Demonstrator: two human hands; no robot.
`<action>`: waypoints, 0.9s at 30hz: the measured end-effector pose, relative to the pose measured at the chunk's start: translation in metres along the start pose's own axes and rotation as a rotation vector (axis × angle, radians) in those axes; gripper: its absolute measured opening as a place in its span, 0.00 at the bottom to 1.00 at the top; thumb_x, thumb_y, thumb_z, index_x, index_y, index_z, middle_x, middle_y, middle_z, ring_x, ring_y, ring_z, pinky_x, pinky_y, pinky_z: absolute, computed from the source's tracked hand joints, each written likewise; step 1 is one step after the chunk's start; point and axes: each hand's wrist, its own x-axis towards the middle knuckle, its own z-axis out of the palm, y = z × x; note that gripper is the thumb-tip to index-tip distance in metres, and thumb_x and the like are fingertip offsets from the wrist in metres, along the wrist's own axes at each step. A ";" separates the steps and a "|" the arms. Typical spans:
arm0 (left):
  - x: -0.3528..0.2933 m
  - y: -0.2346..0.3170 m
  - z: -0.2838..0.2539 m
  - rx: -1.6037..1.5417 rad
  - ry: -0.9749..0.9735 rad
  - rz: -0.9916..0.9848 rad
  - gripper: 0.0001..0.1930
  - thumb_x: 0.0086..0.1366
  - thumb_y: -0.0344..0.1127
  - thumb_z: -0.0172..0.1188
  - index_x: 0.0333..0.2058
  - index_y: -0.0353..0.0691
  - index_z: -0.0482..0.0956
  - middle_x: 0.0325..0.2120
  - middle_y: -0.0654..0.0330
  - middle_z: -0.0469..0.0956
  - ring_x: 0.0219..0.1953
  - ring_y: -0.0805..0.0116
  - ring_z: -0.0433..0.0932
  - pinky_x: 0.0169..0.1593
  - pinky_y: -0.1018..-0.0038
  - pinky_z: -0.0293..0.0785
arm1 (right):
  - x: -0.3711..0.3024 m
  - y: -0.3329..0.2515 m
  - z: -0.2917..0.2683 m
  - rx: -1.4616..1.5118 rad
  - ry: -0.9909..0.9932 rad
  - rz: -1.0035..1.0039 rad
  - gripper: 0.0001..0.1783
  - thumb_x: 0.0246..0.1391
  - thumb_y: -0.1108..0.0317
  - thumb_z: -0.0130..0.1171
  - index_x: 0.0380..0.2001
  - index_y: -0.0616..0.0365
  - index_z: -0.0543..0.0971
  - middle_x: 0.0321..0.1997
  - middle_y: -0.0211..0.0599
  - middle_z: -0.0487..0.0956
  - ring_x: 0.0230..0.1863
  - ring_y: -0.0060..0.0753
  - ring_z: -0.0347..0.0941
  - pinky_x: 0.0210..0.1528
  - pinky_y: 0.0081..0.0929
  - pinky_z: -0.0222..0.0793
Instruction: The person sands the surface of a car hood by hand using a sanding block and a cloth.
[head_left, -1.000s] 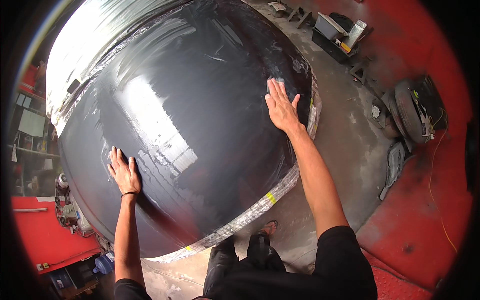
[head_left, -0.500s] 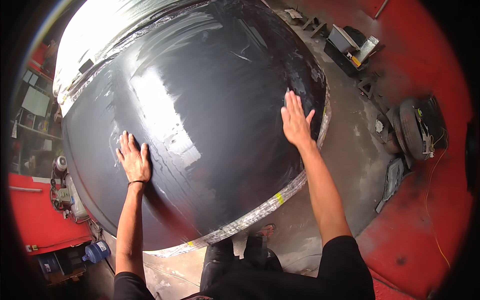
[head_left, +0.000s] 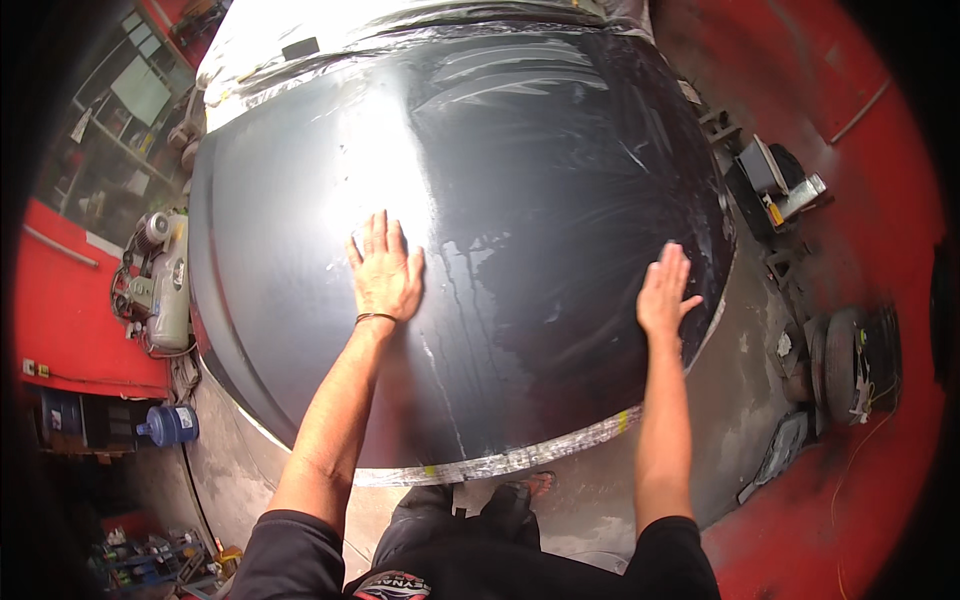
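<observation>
Note printed emblem [head_left: 395, 585] with lettering on black shirt [head_left: 500, 572]. Beyond masked edge [head_left: 520, 463], find dark hood [head_left: 560, 200] under left hand [head_left: 390, 282] and right hand [head_left: 663, 300]: well apart, palms down, fingers extended, apparently gripping nothing. Probably best to keep palms flat, pressure light, strokes slow and overlapping. Farther left, log white label [head_left: 185, 418] on blue bottle [head_left: 160, 428], too small to read; then dark marking on compressor [head_left: 168, 312], likewise illegible
</observation>
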 end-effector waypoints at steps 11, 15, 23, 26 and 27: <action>-0.007 -0.028 0.004 -0.100 0.072 0.005 0.37 0.79 0.53 0.51 0.76 0.30 0.63 0.81 0.42 0.54 0.85 0.45 0.47 0.82 0.33 0.36 | -0.125 -0.238 0.042 -0.035 -0.083 -0.636 0.36 0.82 0.51 0.39 0.86 0.43 0.53 0.92 0.27 0.49 0.92 0.44 0.37 0.81 0.87 0.22; 0.000 -0.015 -0.007 -0.169 0.083 0.037 0.38 0.80 0.52 0.50 0.76 0.28 0.62 0.82 0.40 0.52 0.85 0.43 0.44 0.82 0.31 0.36 | -0.013 -0.176 0.008 -0.017 -0.048 -0.307 0.35 0.83 0.50 0.33 0.87 0.39 0.49 0.93 0.27 0.46 0.92 0.43 0.36 0.80 0.87 0.25; -0.010 -0.035 -0.011 -0.204 0.034 0.002 0.36 0.81 0.51 0.48 0.76 0.30 0.61 0.82 0.41 0.50 0.86 0.43 0.43 0.83 0.32 0.35 | -0.177 -0.274 0.044 -0.082 -0.121 -0.568 0.36 0.81 0.57 0.35 0.87 0.49 0.49 0.93 0.36 0.45 0.92 0.51 0.33 0.83 0.82 0.22; -0.013 -0.040 -0.015 -0.192 0.003 0.001 0.36 0.81 0.52 0.47 0.76 0.31 0.62 0.82 0.41 0.49 0.86 0.43 0.42 0.82 0.32 0.36 | -0.148 -0.240 0.025 -0.105 -0.251 -0.667 0.36 0.82 0.55 0.33 0.87 0.47 0.48 0.93 0.33 0.44 0.92 0.48 0.32 0.83 0.81 0.23; -0.011 -0.040 -0.019 -0.181 -0.003 0.005 0.36 0.81 0.52 0.47 0.76 0.31 0.62 0.82 0.41 0.49 0.86 0.43 0.42 0.82 0.32 0.37 | -0.117 -0.222 0.024 -0.067 -0.193 -0.538 0.36 0.82 0.53 0.32 0.88 0.45 0.47 0.93 0.32 0.43 0.92 0.47 0.32 0.82 0.83 0.23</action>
